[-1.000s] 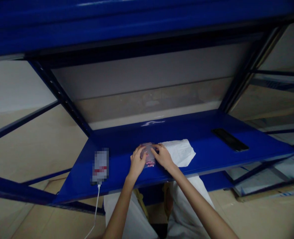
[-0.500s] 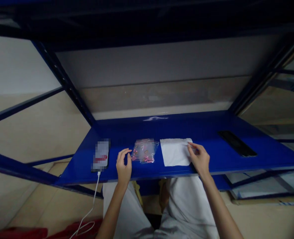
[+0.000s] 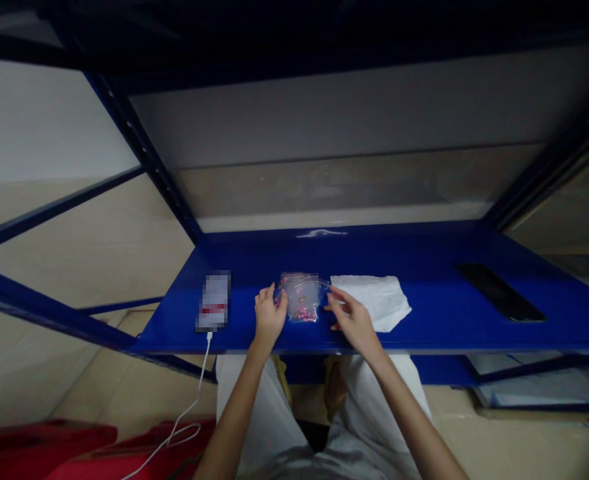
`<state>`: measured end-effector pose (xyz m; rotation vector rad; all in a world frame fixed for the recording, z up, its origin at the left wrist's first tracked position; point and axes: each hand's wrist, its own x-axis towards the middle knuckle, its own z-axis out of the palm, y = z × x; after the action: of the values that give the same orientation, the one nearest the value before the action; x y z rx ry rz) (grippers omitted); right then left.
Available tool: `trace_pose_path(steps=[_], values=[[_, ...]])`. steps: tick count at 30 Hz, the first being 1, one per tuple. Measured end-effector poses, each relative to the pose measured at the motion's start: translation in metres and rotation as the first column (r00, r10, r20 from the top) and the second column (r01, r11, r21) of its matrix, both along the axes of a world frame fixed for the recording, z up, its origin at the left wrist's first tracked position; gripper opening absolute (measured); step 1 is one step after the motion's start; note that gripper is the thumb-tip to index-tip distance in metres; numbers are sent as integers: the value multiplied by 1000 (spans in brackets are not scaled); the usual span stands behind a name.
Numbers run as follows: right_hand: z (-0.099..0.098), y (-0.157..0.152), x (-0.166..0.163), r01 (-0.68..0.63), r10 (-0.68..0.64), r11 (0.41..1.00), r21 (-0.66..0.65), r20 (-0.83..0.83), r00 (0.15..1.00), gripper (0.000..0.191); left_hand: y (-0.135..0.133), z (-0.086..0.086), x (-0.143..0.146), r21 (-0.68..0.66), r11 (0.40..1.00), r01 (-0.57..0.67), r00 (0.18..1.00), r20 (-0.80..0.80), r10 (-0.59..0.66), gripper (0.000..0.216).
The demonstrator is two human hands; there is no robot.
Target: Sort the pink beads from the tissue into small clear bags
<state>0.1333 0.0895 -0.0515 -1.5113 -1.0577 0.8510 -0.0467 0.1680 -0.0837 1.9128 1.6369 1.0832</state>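
Note:
Two overlapping clear zip bags of small pink beads [image 3: 302,300] lie on the blue shelf between my hands. My left hand [image 3: 269,319] is at their left edge, the bag's side between its thumb and fingers. At the upper right corner, the fingertips of my right hand [image 3: 353,321] pinch the plastic, its other fingers loosely curled. A white cloth [image 3: 374,300] lies flat just beyond my right hand, partly hidden by it, with its lower right corner angled.
A phone [image 3: 215,300] with a blurred screen lies at the left, a white charging cable [image 3: 199,383] running down from it. A black phone [image 3: 499,292] rests at the right. Blue shelf posts [image 3: 144,150] frame the shelf [image 3: 399,247]. Red objects [image 3: 44,447] are on the floor.
My right hand has let go of the white cloth and moved left to the bags. My left hand has closed in on their left edge. The cloth's right side is now less straight.

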Motion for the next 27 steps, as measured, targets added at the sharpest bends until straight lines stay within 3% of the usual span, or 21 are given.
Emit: trace_pose_path(steps=[3,9,14,17,20,22,25,27], values=[[-11,17,-19,-64,59,996,-66,-70,996,53,10,-4,2,-26,999,36,999,-9,-37,34],[-27,39,-40,-42,42,999,-15,-9,999,53,14,-4,1,-8,999,41,998,41,-41,29],[-19,35,-50,-145,150,988,50,-115,982,53,2,9,-5,55,998,38,997,68,-41,27],[-8,20,-32,-159,171,982,97,-125,977,47,-9,14,-12,136,990,27,994,98,-40,27],[1,-2,9,-4,8,990,144,-32,999,37,-17,12,-22,159,986,-51,981,193,20,27],[2,-15,44,247,-257,947,203,23,966,34,-20,8,-27,132,987,-88,960,276,49,27],[-3,-29,92,576,-607,756,312,2,795,36,-22,3,-31,137,985,-108,933,357,52,28],[-10,-35,113,685,-717,648,334,-38,696,36,-21,2,-30,170,978,-121,936,348,55,28]])
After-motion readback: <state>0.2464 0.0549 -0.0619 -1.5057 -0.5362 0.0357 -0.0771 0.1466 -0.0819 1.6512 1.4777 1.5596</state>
